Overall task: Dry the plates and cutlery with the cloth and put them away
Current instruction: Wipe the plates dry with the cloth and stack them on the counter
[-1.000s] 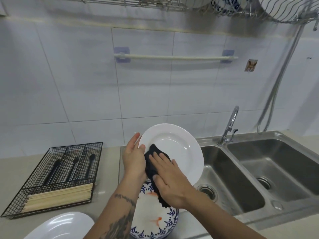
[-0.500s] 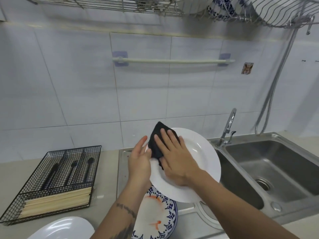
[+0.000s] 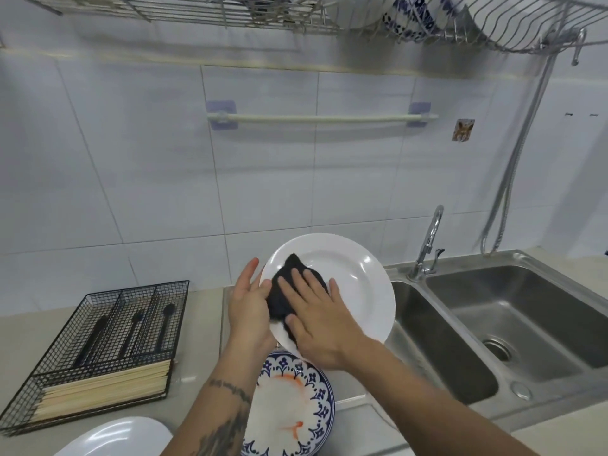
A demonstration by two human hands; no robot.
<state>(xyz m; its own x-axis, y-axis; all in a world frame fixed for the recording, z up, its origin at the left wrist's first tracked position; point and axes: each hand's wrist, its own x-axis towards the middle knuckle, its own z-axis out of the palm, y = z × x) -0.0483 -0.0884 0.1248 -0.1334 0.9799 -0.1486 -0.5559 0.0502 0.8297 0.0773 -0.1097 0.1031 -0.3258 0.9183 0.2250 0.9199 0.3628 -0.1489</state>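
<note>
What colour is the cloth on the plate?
Black, or very dark. The cloth shows clearly in the head view, against the white plate.

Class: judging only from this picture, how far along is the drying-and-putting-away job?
Done, apparently: cutlery lies in the wire tray, and plates stand in the overhead rack. In hand: the left hand steadies a white plate while the right hand presses the dark cloth on it. Left: the patterned plate and another white plate.
</note>
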